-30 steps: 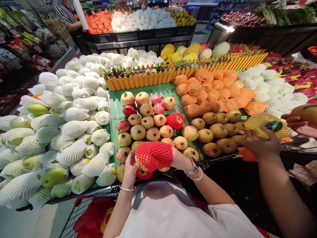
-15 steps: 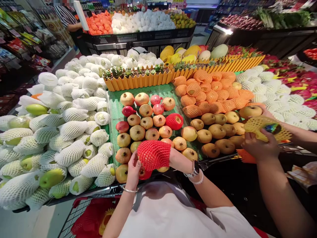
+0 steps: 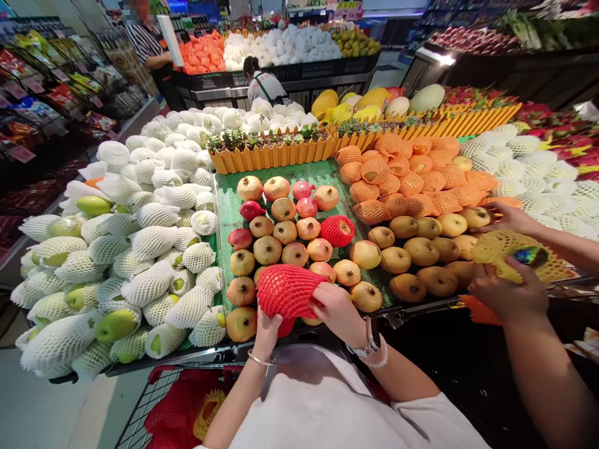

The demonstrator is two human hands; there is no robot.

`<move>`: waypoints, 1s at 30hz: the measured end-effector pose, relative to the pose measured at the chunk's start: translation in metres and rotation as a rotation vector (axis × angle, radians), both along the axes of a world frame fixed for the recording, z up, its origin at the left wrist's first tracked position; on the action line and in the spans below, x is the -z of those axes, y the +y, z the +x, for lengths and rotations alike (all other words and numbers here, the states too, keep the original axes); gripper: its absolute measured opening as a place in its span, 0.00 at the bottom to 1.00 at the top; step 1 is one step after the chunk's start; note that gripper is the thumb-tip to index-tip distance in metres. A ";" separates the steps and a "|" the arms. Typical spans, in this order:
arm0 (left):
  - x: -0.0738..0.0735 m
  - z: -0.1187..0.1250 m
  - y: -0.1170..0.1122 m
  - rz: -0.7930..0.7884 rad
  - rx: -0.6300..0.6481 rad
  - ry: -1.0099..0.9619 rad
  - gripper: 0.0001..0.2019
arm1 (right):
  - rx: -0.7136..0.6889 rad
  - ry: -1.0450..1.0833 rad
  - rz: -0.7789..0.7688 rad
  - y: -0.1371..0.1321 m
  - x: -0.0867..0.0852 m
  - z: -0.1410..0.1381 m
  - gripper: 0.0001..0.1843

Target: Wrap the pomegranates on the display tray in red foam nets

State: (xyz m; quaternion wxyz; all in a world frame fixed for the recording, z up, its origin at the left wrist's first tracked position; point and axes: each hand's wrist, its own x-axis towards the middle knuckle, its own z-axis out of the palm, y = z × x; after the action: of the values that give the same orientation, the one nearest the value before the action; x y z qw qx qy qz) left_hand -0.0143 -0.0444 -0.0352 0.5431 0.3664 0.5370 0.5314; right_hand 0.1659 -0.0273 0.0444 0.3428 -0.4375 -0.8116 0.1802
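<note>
My left hand (image 3: 267,329) and right hand (image 3: 337,310) both grip a red net (image 3: 286,290) over a fruit, above the green tray (image 3: 229,206) full of pomegranates (image 3: 267,249).

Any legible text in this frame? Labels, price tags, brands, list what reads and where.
None can be read.
Shelf price tags at far left: too small and blurred.
Overhead signs at the back: blurred, no words resolve.
Shiny sticker on the yellow foam net in the co-worker's hand: print not legible.
Red foam net held by the left hand and right hand: no print.
</note>
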 end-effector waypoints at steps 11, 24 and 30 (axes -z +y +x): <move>-0.013 -0.008 -0.010 -0.028 -0.046 0.002 0.46 | -0.189 -0.459 0.341 0.023 -0.006 0.006 0.13; -0.020 -0.013 -0.015 -0.043 0.069 -0.014 0.39 | -0.296 -0.089 0.284 0.009 0.009 -0.004 0.12; -0.011 -0.007 -0.016 -0.049 -0.090 0.037 0.38 | -0.144 -0.349 0.244 -0.002 -0.013 -0.014 0.09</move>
State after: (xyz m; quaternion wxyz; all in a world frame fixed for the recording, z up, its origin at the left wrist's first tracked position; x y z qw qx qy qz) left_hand -0.0209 -0.0607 -0.0244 0.5173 0.3381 0.5760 0.5350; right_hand 0.1517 -0.0295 0.0578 0.2338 -0.3584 -0.9034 0.0262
